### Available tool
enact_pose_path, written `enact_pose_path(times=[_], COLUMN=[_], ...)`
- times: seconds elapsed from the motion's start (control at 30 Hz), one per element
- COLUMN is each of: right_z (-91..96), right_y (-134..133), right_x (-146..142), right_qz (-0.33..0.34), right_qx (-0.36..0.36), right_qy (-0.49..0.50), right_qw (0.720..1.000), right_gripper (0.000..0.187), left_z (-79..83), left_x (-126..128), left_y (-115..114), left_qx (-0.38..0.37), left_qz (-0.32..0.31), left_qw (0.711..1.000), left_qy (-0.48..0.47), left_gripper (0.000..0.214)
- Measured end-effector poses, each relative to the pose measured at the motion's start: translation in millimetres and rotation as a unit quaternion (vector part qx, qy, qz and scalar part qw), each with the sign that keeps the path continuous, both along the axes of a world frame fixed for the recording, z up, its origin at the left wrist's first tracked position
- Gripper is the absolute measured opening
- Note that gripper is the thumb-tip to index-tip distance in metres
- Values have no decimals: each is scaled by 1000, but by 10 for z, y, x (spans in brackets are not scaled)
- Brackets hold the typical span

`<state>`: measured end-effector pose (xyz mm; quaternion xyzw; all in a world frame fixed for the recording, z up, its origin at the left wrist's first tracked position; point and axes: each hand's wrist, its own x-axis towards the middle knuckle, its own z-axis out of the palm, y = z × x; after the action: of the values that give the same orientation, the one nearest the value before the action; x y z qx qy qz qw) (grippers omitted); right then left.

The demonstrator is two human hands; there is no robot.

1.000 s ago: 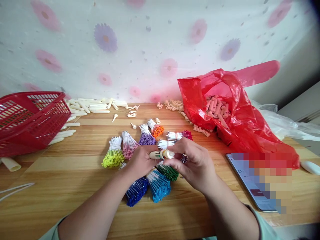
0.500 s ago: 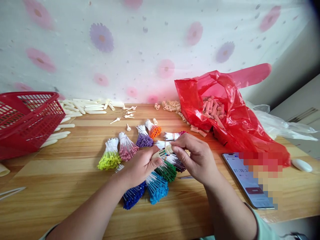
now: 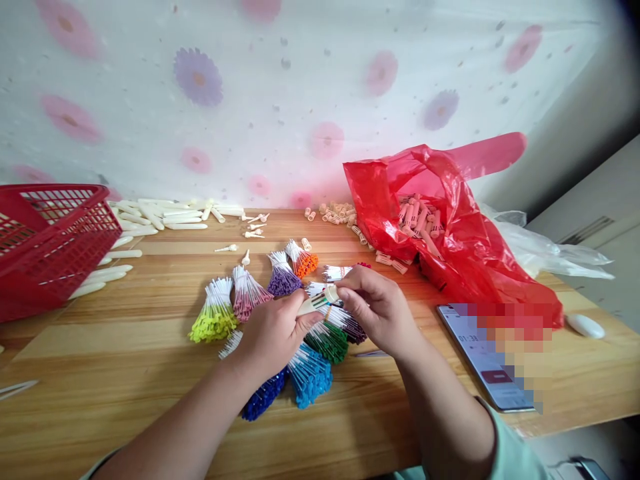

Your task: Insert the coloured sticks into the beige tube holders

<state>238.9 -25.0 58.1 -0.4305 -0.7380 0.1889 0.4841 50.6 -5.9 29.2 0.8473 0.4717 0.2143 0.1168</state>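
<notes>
A cream multicolour pen [image 3: 315, 302], with dark and coloured strips showing through its slotted end, is held over the middle of the table. My left hand [image 3: 274, 328] is closed around its barrel. At the slotted end, my right hand [image 3: 383, 308] pinches with thumb and index finger; what lies between those fingertips is mostly hidden. Bundles of ink refills lie under and around both hands: yellow [image 3: 215, 310], pink [image 3: 251, 293], purple [image 3: 283, 275], orange [image 3: 302, 260], light blue [image 3: 310, 377], dark blue [image 3: 265, 398] and green [image 3: 327, 341]. Further bundles are partly covered by my hands.
A red basket [image 3: 55, 247] stands at left beside cream pen barrels [image 3: 185, 219]. Small cream plungers [image 3: 254, 231] lie at the back. A red plastic bag [image 3: 470, 233] holds pinkish slotted parts [image 3: 420, 217]. At right are a phone [image 3: 480, 353] and a white mouse [image 3: 586, 326].
The whole view has shifted slightly, so things sit a little further left. Both hands keep their hold on the pen, and the right fingertips have barely moved at its end.
</notes>
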Motion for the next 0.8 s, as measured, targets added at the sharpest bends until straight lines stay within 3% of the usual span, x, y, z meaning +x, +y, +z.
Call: enact_pose_path(times=[0.2, 0.3, 0.57, 0.8], right_z=[-54, -68, -143, -135], right_y=[15, 44, 136, 95], right_x=[39, 82, 133, 90], right_qz=[18, 21, 32, 3], right_qx=[-1, -4, -27, -86], right_qy=[83, 79, 70, 80], right_qw=[996, 997, 997, 993], right_gripper=[8, 7, 15, 22], left_z=[47, 43, -32, -30], left_x=[-28, -36, -42, -18], left_y=[26, 41, 64, 24], left_qx=[-29, -27, 87, 123], left_qz=[-65, -56, -32, -21], left_qw=[995, 996, 996, 992], left_qy=[-76, -61, 1, 21], left_gripper=[29, 24, 23, 24])
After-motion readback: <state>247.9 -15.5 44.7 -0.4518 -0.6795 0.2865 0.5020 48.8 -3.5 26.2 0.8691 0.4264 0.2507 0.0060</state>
